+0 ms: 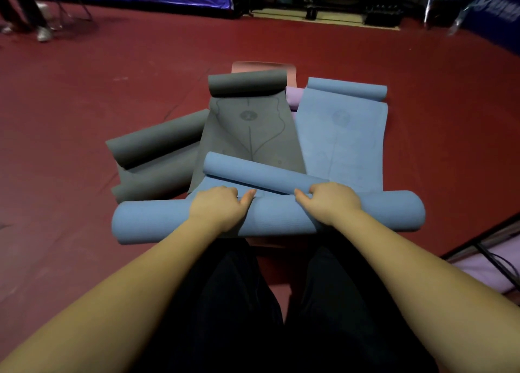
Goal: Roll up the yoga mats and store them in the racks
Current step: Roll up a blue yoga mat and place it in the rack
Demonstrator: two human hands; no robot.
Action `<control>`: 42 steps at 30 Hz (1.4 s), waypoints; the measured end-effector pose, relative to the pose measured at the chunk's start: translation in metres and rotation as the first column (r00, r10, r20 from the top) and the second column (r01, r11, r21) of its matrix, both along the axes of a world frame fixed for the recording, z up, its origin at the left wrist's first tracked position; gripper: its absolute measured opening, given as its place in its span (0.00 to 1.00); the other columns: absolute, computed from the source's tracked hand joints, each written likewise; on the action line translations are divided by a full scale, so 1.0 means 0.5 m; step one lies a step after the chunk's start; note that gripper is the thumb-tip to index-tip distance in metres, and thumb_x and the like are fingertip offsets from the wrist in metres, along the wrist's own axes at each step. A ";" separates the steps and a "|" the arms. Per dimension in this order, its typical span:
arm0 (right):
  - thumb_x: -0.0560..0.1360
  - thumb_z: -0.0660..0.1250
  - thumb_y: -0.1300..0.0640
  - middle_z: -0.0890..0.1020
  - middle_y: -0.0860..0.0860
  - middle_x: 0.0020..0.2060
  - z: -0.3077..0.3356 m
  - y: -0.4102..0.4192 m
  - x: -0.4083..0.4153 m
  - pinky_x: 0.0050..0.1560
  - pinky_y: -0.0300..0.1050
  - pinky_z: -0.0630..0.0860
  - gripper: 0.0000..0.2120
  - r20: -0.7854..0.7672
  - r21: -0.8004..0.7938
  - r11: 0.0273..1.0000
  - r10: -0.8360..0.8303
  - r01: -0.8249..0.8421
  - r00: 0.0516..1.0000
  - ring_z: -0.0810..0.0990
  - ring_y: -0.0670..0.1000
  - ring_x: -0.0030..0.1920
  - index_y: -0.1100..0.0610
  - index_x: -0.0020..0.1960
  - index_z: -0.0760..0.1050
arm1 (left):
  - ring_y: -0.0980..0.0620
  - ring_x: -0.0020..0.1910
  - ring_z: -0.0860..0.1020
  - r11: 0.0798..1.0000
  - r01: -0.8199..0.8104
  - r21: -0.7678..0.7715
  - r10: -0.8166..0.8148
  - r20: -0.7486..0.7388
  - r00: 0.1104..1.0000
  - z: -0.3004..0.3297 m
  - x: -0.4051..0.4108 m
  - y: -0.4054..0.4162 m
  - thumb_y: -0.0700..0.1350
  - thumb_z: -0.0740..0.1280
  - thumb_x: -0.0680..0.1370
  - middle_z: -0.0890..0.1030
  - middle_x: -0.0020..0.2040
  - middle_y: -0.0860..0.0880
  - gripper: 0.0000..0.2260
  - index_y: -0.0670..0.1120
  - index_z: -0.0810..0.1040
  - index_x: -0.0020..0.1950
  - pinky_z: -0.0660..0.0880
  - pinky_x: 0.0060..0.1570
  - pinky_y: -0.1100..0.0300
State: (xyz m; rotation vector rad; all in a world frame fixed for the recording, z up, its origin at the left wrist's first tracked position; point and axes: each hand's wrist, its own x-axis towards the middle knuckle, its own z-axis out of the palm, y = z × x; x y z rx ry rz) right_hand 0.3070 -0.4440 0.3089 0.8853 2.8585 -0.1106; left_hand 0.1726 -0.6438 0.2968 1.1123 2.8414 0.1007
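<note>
Blue yoga mat point(365, 215), largely rolled, lying crosswise on the red floor point(84, 119) directly in front of dark-trousered knees. Left hand point(218, 208) and right hand point(330, 202) both set on top of the roll near its middle, fingers curled over the far side and thumbs pointing inward: each grasping the roll. Second, thinner curl of blue point(253, 172) just beyond the hands, seemingly the far end of the same mat curling back, though the join is hidden beneath the hands.

Beyond, several mats still partly open: grey mat with printed lines point(250, 136), its far end curled; another grey mat point(157, 147) to the left, rolled at both ends; light blue mat point(343, 136) to the right, far end curled; pink mat point(263, 66) and lilac mat point(294, 96) showing underneath. No rack clearly identifiable; a dark frame with lilac material at the lower right edge too cropped to name.

Handling, as judged: foam material soft, light, springy, textured rather than slippery; prone to unrolling if released and to telescoping if pushed unevenly. Best hold: palms spread wide over the top of the roll, even pressure on both sides, ends kept flush. For carrying, a grip around the full girth at mid-length, or under one arm.
</note>
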 end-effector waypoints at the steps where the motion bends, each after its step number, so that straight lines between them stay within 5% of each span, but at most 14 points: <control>1: 0.78 0.49 0.33 0.81 0.57 0.60 0.008 -0.001 0.001 0.56 0.48 0.73 0.31 0.023 -0.005 1.000 0.006 -0.006 1.000 0.78 0.58 0.61 0.53 0.60 0.80 | 0.44 0.47 0.77 1.000 -0.007 -0.017 0.008 0.027 1.000 0.006 0.001 -0.003 0.65 0.46 0.82 0.82 0.48 0.45 0.27 0.47 0.74 0.42 0.66 0.43 0.53; 7: 0.78 0.48 0.33 0.74 0.58 0.69 0.038 -0.018 0.009 0.65 0.50 0.69 0.35 0.255 -0.163 0.986 0.083 -0.041 0.963 0.74 0.58 0.67 0.56 0.68 0.75 | 0.41 0.65 0.74 0.983 0.018 -0.183 0.047 0.344 0.938 0.017 -0.002 -0.033 0.68 0.43 0.81 0.76 0.68 0.41 0.36 0.44 0.79 0.64 0.67 0.65 0.50; 11: 0.79 0.49 0.35 0.70 0.58 0.72 0.043 -0.027 -0.001 0.69 0.50 0.66 0.33 0.314 -0.242 0.970 0.110 -0.033 0.943 0.71 0.58 0.70 0.57 0.70 0.73 | 0.41 0.67 0.72 0.983 -0.011 -0.185 0.081 0.378 0.922 0.023 0.005 -0.044 0.68 0.45 0.80 0.75 0.69 0.41 0.36 0.42 0.77 0.67 0.66 0.66 0.51; 13: 0.81 0.48 0.37 0.67 0.58 0.74 0.046 -0.025 -0.015 0.70 0.49 0.63 0.32 0.337 -0.290 0.957 0.136 -0.035 0.932 0.68 0.57 0.73 0.58 0.73 0.70 | 0.42 0.64 0.74 0.988 -0.039 -0.150 0.091 0.353 0.931 0.022 0.002 -0.043 0.67 0.47 0.81 0.76 0.66 0.41 0.34 0.42 0.77 0.64 0.69 0.63 0.50; 15: 0.81 0.49 0.38 0.65 0.57 0.76 0.047 -0.021 -0.027 0.71 0.48 0.61 0.32 0.345 -0.342 0.940 0.142 -0.016 0.928 0.66 0.56 0.74 0.57 0.74 0.67 | 0.43 0.55 0.77 0.997 -0.065 -0.045 0.076 0.290 0.954 0.017 0.002 -0.042 0.65 0.49 0.82 0.81 0.54 0.45 0.28 0.46 0.80 0.49 0.71 0.50 0.51; 18: 0.81 0.51 0.39 0.66 0.57 0.75 0.044 -0.009 -0.041 0.69 0.48 0.61 0.30 0.359 -0.409 0.912 0.145 0.016 0.922 0.66 0.55 0.73 0.56 0.74 0.68 | 0.45 0.44 0.77 0.984 -0.080 0.161 0.081 0.002 0.997 0.014 0.024 -0.047 0.58 0.52 0.83 0.78 0.40 0.47 0.23 0.46 0.71 0.36 0.67 0.37 0.53; 23: 0.76 0.57 0.37 0.72 0.56 0.70 0.037 0.013 -0.057 0.62 0.49 0.67 0.28 0.365 -0.453 0.888 0.104 0.079 0.925 0.73 0.55 0.65 0.52 0.69 0.73 | 0.40 0.39 0.76 0.967 -0.002 0.255 0.047 -0.173 0.984 -0.024 0.079 -0.067 0.60 0.52 0.79 0.77 0.36 0.44 0.23 0.45 0.74 0.36 0.71 0.38 0.50; 27: 0.77 0.57 0.38 0.73 0.56 0.70 0.026 0.017 -0.076 0.63 0.49 0.68 0.27 0.380 -0.416 0.908 0.123 0.051 0.917 0.74 0.56 0.63 0.53 0.69 0.73 | 0.41 0.44 0.77 0.986 0.008 0.166 0.025 -0.200 0.979 -0.049 0.102 -0.082 0.63 0.51 0.79 0.80 0.43 0.44 0.27 0.43 0.80 0.49 0.73 0.52 0.47; 33: 0.82 0.49 0.42 0.80 0.59 0.58 0.012 0.017 -0.075 0.51 0.48 0.70 0.25 0.064 -0.111 0.990 0.099 -0.092 0.993 0.77 0.60 0.57 0.55 0.59 0.80 | 0.44 0.47 0.77 0.998 -0.015 0.061 0.022 -0.119 0.993 -0.021 0.052 -0.051 0.66 0.40 0.77 0.79 0.43 0.47 0.32 0.47 0.76 0.43 0.68 0.49 0.51; 38: 0.83 0.49 0.42 0.83 0.59 0.49 -0.003 0.009 -0.045 0.42 0.47 0.68 0.27 -0.152 -0.017 0.998 0.065 -0.068 0.986 0.79 0.60 0.50 0.56 0.49 0.82 | 0.44 0.49 0.79 1.000 -0.005 0.011 0.004 0.043 0.999 -0.008 0.005 -0.011 0.64 0.46 0.82 0.82 0.47 0.45 0.30 0.45 0.80 0.44 0.68 0.43 0.53; 42: 0.81 0.52 0.39 0.82 0.58 0.53 -0.031 -0.006 -0.004 0.50 0.49 0.71 0.25 -0.168 0.057 0.992 0.120 -0.112 0.978 0.79 0.60 0.55 0.55 0.53 0.80 | 0.41 0.63 0.75 0.990 -0.021 -0.139 0.053 0.233 0.971 0.006 -0.043 0.021 0.66 0.44 0.81 0.79 0.63 0.41 0.34 0.45 0.81 0.60 0.69 0.59 0.49</control>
